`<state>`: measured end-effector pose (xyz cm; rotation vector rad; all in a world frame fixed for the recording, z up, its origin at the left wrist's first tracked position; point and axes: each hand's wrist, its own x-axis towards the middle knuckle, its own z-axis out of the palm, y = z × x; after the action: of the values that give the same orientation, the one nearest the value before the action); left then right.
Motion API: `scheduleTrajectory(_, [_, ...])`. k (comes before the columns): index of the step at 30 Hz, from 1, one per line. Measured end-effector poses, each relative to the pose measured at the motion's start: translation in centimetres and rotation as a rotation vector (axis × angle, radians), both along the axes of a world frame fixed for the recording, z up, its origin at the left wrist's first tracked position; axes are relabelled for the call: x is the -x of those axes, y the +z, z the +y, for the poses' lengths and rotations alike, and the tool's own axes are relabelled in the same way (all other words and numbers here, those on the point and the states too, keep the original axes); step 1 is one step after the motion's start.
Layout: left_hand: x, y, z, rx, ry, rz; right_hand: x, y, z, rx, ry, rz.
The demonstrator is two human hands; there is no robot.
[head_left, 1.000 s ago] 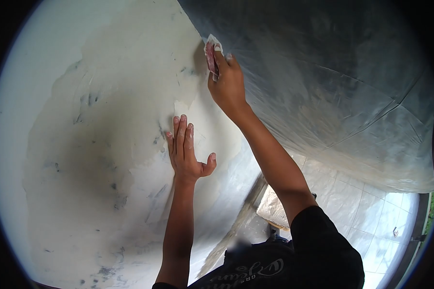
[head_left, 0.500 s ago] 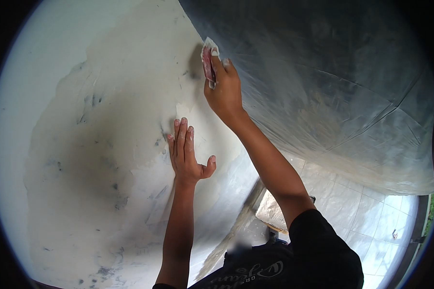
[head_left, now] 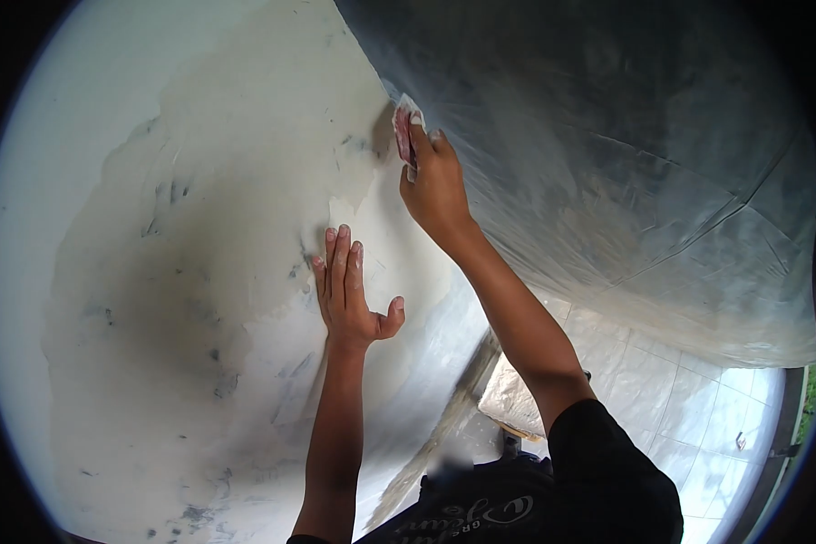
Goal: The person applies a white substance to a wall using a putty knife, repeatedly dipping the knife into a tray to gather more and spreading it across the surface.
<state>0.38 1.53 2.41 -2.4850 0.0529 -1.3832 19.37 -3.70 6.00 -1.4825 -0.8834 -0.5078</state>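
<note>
My left hand [head_left: 346,295] lies flat against the patchy white wall [head_left: 218,181], fingers stretched upward and thumb out to the right. White dust coats its fingertips. Higher and to the right, my right hand [head_left: 435,181] grips a folded piece of sandpaper [head_left: 405,134], reddish with whitish edges, and holds it against the wall close to its right edge. The palm side of that hand and part of the sandpaper are hidden. Around both hands the wall shows pale smoothed patches and dark smudges.
Grey plastic sheeting [head_left: 626,154] hangs along the wall's right edge, beside my right arm. Below are a tiled floor [head_left: 648,381] and a whitish, dusty block-like object [head_left: 510,399] near my body. A small object [head_left: 741,442] lies on the tiles at the right.
My right hand has moved a little down and to the right with the sandpaper, along the wall's edge. My left hand has stayed nearly in place.
</note>
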Motion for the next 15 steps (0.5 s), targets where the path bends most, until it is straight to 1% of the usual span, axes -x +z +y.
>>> scheduleTrajectory(2, [0.0,0.0,0.0,0.003,0.006,-0.009,-1.0,2.1,1.1,-0.05,-0.087,-0.143])
scheduleTrajectory(3, [0.0,0.0,0.0,0.005,0.0,-0.008,-1.1,2.4,1.6,-0.049,-0.084,-0.143])
scheduleTrajectory(5, [0.1,0.0,0.0,0.009,0.0,-0.007,-1.0,2.1,2.7,0.058,-0.028,-0.15])
scheduleTrajectory(6, [0.1,0.0,0.0,0.008,-0.003,-0.008,-0.5,1.0,2.5,0.059,-0.025,-0.15])
scheduleTrajectory(8, [0.0,0.2,0.1,0.001,-0.008,-0.022,0.9,-2.6,1.3,0.267,-0.009,0.01])
scheduleTrajectory(10, [0.0,0.1,0.0,0.007,-0.003,-0.015,2.0,-6.5,0.2,0.265,0.015,0.044])
scheduleTrajectory(11, [-0.1,0.1,0.0,0.011,-0.002,-0.017,2.4,-7.0,-0.4,0.26,0.04,0.09])
scheduleTrajectory(12, [-0.1,0.1,0.0,0.008,-0.002,-0.013,2.3,-7.2,-0.4,0.265,0.042,0.095])
scheduleTrajectory(14, [0.1,0.1,0.0,0.001,-0.01,-0.001,2.1,-4.7,-1.1,0.186,0.026,0.13])
scheduleTrajectory(15, [0.1,0.1,0.0,0.002,-0.007,-0.004,1.7,-3.2,-1.0,0.122,0.004,0.096])
